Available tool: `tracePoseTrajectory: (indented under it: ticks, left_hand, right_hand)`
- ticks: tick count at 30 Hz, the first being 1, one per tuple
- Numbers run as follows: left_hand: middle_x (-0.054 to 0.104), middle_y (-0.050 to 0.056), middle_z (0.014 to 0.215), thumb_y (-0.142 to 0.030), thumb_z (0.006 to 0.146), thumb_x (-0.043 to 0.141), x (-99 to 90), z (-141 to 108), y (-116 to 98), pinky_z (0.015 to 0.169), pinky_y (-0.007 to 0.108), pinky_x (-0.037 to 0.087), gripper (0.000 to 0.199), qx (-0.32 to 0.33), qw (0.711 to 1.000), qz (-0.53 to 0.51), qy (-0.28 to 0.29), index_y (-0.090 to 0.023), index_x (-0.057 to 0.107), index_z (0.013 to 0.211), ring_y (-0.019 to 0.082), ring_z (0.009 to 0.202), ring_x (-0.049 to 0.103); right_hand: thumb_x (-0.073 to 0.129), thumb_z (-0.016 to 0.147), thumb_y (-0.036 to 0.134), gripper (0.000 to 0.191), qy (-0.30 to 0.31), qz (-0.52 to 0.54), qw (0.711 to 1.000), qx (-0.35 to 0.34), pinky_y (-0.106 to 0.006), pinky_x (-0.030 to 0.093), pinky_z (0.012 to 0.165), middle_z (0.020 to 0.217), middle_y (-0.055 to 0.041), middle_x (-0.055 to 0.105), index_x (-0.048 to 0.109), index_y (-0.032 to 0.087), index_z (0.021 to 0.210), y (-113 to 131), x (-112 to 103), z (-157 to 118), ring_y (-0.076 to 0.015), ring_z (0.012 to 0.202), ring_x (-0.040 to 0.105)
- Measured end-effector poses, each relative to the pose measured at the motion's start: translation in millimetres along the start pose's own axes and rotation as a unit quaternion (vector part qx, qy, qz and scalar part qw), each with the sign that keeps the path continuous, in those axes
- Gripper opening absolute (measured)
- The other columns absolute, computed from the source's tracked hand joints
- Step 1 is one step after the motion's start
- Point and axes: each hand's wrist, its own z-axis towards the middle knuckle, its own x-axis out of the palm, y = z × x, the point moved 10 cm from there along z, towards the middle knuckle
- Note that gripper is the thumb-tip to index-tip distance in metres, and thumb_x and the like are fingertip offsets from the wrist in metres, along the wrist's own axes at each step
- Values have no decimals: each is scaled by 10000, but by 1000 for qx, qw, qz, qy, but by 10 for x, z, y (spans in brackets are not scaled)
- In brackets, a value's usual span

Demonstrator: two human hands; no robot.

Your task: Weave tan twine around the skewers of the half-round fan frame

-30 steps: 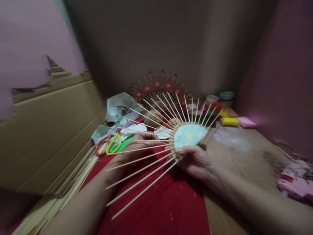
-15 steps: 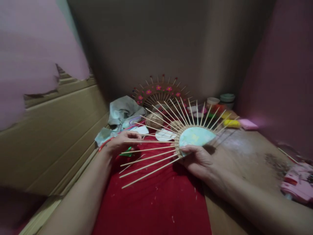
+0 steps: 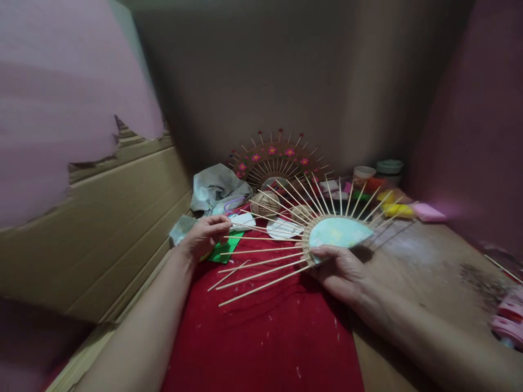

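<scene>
My right hand point(image 3: 341, 271) grips a half-round fan frame by its pale blue-green panel point(image 3: 339, 233), thumb on top and the other fingers underneath. Woven twine point(image 3: 309, 239) borders the panel's curved edge. Thin wooden sticks point(image 3: 261, 276) spread outward from that border. My left hand point(image 3: 207, 235) is closed in a pinch at the outer tip of one stick on the left side. Its lower fingers are curled and partly hidden. Below it, a green sheet point(image 3: 226, 248) rests on the red cloth point(image 3: 265, 337).
Behind the frame are balls of twine point(image 3: 265, 203), white pieces point(image 3: 283, 228) and a grey cloth point(image 3: 218, 188). A finished-looking flowered fan point(image 3: 273, 155) leans at the back wall. Yellow packets point(image 3: 397, 210), a cup point(image 3: 363, 174) and a pink tool point(image 3: 509, 321) lie right. Cardboard point(image 3: 131, 179) stands left.
My left hand has slid outward to a stick's tip, uncovering more of the green sheet. The view has shifted slightly left; my right hand keeps its hold on the frame.
</scene>
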Motion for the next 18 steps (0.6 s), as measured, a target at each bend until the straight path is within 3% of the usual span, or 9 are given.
tracePoseTrajectory:
  ticks: [8,12,18]
  left_hand:
    - [453,-38,537,-262,614,727,-49,30,-44,459,170,323,230,30,999,9,-38,-122,565,698,52,476,410]
    - [473,-30,555,-276,611,720,-30,63,13,428,183,290,227,15,997,42,-55,-122,574,694,53,440,399]
    - [558,1,556,-239,591,711,322,60,28,445,220,289,144,47,987,123,-95,-133,616,617,99,474,444]
  right_hand:
    - [553,512,-22,193,3,0,1000,2,-290,415,628,583,2,560,563,165,558,2,0,17,-120,586,462]
    - [564,506,-15,177,47,1,999,19,-276,416,636,600,-10,587,573,153,560,-23,109,-17,-123,602,486]
    - [564,487,13,246,161,-33,982,89,-280,419,666,647,-23,617,628,109,704,-238,370,-234,-128,634,516]
